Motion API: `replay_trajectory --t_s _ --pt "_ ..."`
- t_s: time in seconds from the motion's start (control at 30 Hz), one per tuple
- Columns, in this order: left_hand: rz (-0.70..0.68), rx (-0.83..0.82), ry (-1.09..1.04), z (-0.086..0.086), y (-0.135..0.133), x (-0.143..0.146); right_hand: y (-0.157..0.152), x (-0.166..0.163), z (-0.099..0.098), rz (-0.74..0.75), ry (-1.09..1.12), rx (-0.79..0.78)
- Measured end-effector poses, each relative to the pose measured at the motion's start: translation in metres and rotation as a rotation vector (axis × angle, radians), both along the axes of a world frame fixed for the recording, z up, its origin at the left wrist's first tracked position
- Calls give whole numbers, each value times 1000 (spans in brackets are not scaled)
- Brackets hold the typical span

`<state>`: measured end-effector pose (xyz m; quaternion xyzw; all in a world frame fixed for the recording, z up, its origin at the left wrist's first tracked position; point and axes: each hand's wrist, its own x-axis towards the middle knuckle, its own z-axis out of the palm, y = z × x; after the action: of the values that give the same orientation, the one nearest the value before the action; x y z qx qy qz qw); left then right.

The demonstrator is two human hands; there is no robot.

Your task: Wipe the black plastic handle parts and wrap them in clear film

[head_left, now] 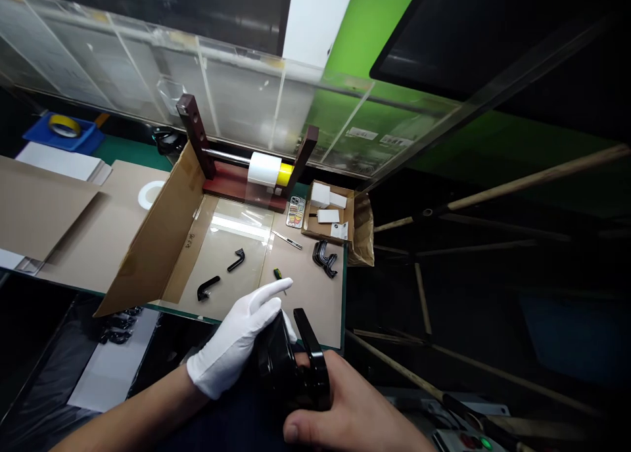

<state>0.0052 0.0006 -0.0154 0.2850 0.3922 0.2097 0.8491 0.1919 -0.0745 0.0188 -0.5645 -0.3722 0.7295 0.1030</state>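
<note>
My right hand (pixel 350 406), bare, is closed round the handle-like arm of a glossy black plastic part (pixel 276 363), with a finger showing in its gap. My left hand (pixel 234 340), in a white glove, lies against the part's upper left side. Its index finger points right, and white fingertips show behind the part, so it grips from the far side. Beyond the hands, two black bent handle pieces (pixel 236 260) lie on a clear sheet (pixel 246 225). A small dark green-and-yellow screwdriver (pixel 277 274) lies just past my left fingers.
A stack of black curved pieces (pixel 324 259), a cutter knife (pixel 287 240) and a patterned phone (pixel 296 212) lie on the bench. Behind stands a film roll (pixel 263 169) on a dark red holder. A cardboard panel (pixel 152 235) rises left; a carton (pixel 345 212) holds white boxes.
</note>
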Motion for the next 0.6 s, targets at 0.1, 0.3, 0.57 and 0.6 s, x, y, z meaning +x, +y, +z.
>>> replay_trajectory --t_s 0.1,0.3,0.57,0.6 --pt "72 -89 -24 -4 -10 2 -16 -7 -10 -140 82 -126" --pt "192 -173 -34 -19 -19 6 -33 -16 -10 -170 96 18" --pt "315 7 87 -47 4 -3 -49 6 2 -96 -410 268" --pt "240 -19 95 -54 4 -5 -59 11 4 -140 -463 283"
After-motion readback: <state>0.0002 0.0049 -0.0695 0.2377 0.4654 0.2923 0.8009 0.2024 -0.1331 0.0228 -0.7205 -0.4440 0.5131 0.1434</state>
